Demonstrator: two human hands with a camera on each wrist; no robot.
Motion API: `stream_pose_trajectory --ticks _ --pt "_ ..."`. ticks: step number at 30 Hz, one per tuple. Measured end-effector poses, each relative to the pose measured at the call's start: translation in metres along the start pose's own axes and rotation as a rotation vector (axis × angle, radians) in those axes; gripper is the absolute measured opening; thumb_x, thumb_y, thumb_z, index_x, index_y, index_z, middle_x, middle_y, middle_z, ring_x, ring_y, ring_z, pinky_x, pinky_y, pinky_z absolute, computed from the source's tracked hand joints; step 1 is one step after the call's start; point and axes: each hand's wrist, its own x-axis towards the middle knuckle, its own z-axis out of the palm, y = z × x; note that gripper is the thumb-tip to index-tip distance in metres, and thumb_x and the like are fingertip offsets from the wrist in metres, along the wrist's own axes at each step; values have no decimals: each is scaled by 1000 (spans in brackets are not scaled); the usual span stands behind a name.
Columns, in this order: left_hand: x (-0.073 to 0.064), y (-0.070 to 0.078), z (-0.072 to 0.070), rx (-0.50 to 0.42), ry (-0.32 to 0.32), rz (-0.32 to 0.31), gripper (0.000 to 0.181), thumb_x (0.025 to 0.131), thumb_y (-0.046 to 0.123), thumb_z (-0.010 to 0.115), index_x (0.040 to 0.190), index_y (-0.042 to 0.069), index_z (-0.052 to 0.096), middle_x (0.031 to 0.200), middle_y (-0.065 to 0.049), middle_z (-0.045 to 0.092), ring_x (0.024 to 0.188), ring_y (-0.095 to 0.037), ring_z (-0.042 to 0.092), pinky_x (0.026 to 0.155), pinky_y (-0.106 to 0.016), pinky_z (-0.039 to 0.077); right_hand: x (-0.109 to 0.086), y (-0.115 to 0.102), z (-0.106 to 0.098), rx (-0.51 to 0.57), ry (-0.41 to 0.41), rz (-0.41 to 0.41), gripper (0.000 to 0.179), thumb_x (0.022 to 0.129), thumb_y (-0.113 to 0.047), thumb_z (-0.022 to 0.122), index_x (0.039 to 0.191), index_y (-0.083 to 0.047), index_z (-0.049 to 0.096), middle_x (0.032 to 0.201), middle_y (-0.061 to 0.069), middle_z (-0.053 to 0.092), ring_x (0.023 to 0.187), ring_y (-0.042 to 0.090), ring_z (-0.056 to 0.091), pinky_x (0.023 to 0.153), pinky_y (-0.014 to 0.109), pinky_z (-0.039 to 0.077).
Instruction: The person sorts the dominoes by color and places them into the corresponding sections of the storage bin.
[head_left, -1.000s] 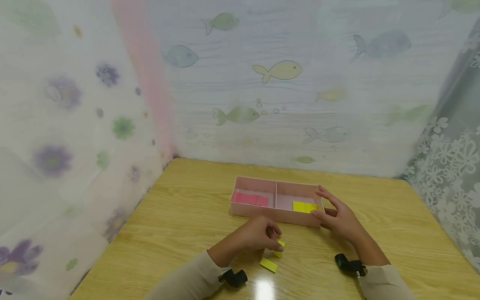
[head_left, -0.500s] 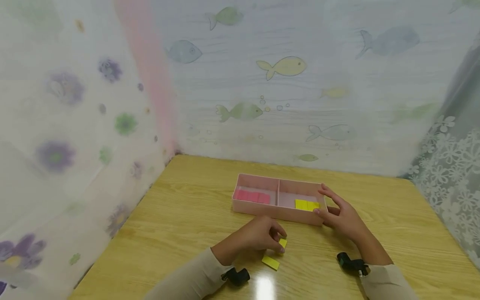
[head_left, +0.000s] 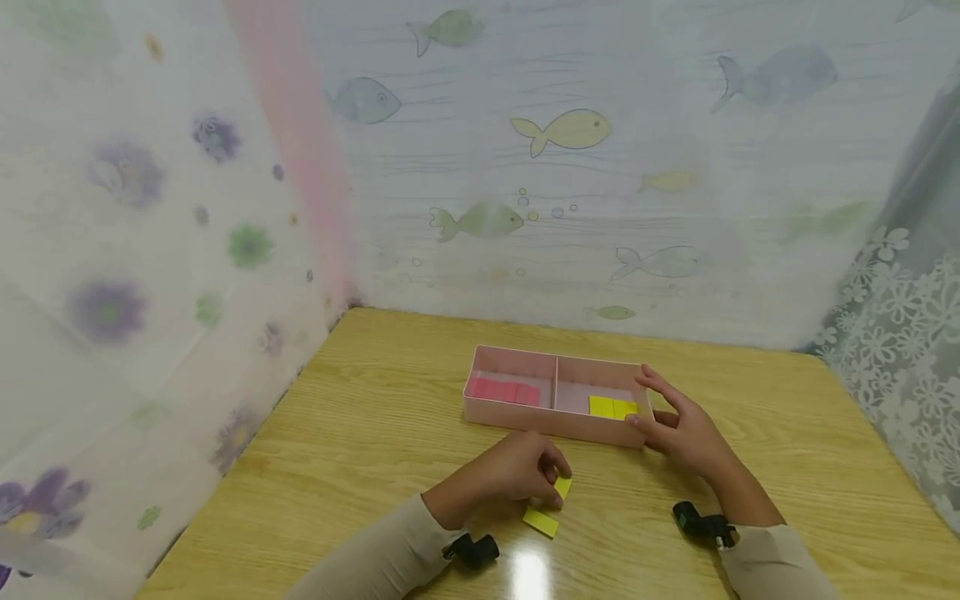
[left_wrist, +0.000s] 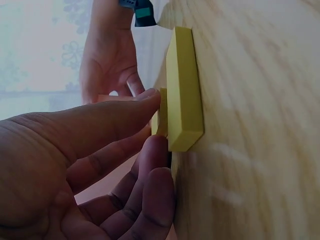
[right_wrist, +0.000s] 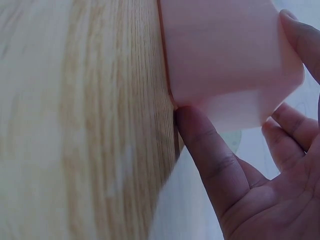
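My left hand [head_left: 510,471] pinches a small yellow rectangular block [head_left: 563,487] between thumb and fingers, low over the table. Just in front of it, a second yellow block [head_left: 541,523] lies flat; the left wrist view shows this block [left_wrist: 182,90] large and close. A pink two-compartment box [head_left: 585,427] stands beyond that hand. Its right end is held by my right hand [head_left: 690,437], thumb at the front wall and fingers at the far side. Pink blocks [head_left: 502,391] lie in the left compartment, yellow blocks [head_left: 612,407] in the right one.
The wooden table [head_left: 360,400] carries everything. A fish-patterned curtain [head_left: 465,275] hangs along its back edge, with flowered sheets at the left and right. Black wrist cameras sit on both wrists, the left one [head_left: 472,552] close to the tabletop.
The head view has shifted slightly. My left fingers have shifted only slightly about the yellow block, which now shows more of its face. The right hand stays on the box.
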Motion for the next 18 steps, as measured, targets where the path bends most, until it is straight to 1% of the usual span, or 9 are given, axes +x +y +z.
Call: stream_pose_trajectory --ticks 4,9,12,15,18 --pt "0 -4 -2 -4 -4 8 28 75 9 93 100 13 81 76 8 66 70 -1 56 64 -17 49 1 0 0 19 -4 -6 76 99 -31 72 163 -20 34 175 -8 12 141 51 46 84 39 64" --pt "-2 -6 -7 -49 -23 5 29 75 1 90 100 12 82 79 5 68 73 -2 57 64 -18 51 1 2 0 22 -6 -17 74 100 -31 72 163 -21 34 175 -9 13 140 48 49 84 37 64" --pt "-2 -7 -11 -36 -29 6 30 75 -1 89 101 12 82 81 4 70 74 -2 59 65 -18 51 1 3 0 21 -5 -23 74 100 -30 72 163 -22 34 175 -9 13 139 47 50 83 37 64" --pt "-1 -8 -14 -4 -17 9 28 75 4 90 101 10 81 78 5 69 72 -1 58 64 -17 50 1 4 0 18 -5 -28 73 100 -30 72 163 -21 35 175 -8 13 138 47 51 83 37 64" --pt "-1 -6 -13 23 6 5 27 75 11 93 98 9 80 73 8 64 67 -1 55 62 -16 48 2 4 0 15 -2 -32 73 100 -30 72 162 -22 35 175 -7 13 138 47 52 83 38 64"
